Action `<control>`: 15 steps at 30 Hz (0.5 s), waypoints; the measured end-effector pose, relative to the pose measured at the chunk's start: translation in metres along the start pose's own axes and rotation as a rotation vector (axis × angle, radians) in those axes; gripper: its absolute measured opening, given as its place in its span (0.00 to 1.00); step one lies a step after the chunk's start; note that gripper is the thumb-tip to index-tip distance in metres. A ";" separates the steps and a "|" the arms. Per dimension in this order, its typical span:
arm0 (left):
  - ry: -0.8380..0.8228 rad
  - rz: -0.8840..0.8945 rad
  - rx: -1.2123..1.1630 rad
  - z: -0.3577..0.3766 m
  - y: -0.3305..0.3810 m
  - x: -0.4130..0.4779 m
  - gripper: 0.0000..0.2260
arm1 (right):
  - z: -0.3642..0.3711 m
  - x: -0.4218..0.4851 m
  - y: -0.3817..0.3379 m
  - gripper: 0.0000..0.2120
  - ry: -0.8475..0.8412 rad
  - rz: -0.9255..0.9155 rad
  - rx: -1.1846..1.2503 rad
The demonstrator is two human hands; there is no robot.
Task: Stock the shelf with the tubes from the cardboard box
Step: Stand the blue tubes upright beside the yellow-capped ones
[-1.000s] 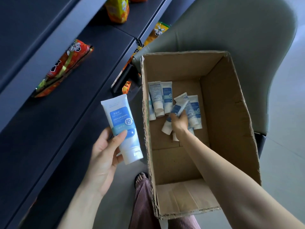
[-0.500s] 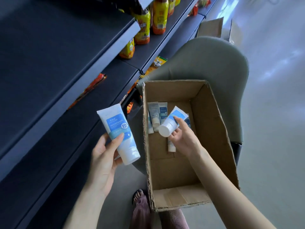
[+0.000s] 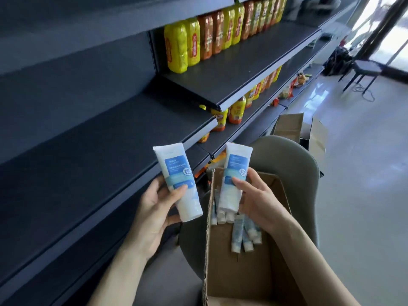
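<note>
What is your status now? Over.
Left hand grips one tube, right hand grips a second tube. More tubes lie in the box. Nothing blocks the shelf ahead.

**What I can't make out from here**

The cardboard box (image 3: 240,274) runs off the near edge of my view, and the right forearm (image 3: 309,261) blocks its near right wall. The right hand (image 3: 256,195) and the right-hand tube (image 3: 234,173) cover the far ends of the loose tubes (image 3: 242,237) inside, so I cannot count them. The small print on that tube and the left-hand tube (image 3: 176,180) is unreadable. The lower-shelf bottles (image 3: 237,109) are half hidden under the shelf above (image 3: 231,71). The far snack packets (image 3: 287,91) are too small to identify.
</note>
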State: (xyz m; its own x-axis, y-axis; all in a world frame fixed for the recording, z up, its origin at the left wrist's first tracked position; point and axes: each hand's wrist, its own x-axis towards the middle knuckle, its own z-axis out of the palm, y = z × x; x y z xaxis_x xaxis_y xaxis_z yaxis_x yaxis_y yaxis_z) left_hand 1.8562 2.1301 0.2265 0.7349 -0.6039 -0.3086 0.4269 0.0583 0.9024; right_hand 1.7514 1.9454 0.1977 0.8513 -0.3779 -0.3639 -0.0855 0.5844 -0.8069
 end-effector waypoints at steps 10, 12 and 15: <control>0.050 0.237 -0.032 0.000 0.089 -0.043 0.21 | 0.077 -0.026 -0.070 0.20 -0.184 -0.138 -0.189; 0.047 0.279 -0.024 -0.003 0.102 -0.055 0.22 | 0.091 -0.032 -0.078 0.22 -0.222 -0.166 -0.176; 0.065 0.341 -0.002 -0.014 0.116 -0.076 0.24 | 0.116 -0.041 -0.087 0.29 -0.281 -0.207 -0.157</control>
State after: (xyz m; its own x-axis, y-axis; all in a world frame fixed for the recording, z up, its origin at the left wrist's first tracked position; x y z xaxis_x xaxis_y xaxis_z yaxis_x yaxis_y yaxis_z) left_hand 1.8570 2.1936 0.3500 0.8675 -0.4975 -0.0078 0.1519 0.2499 0.9563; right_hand 1.7842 1.9936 0.3366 0.9657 -0.2524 -0.0617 0.0434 0.3908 -0.9195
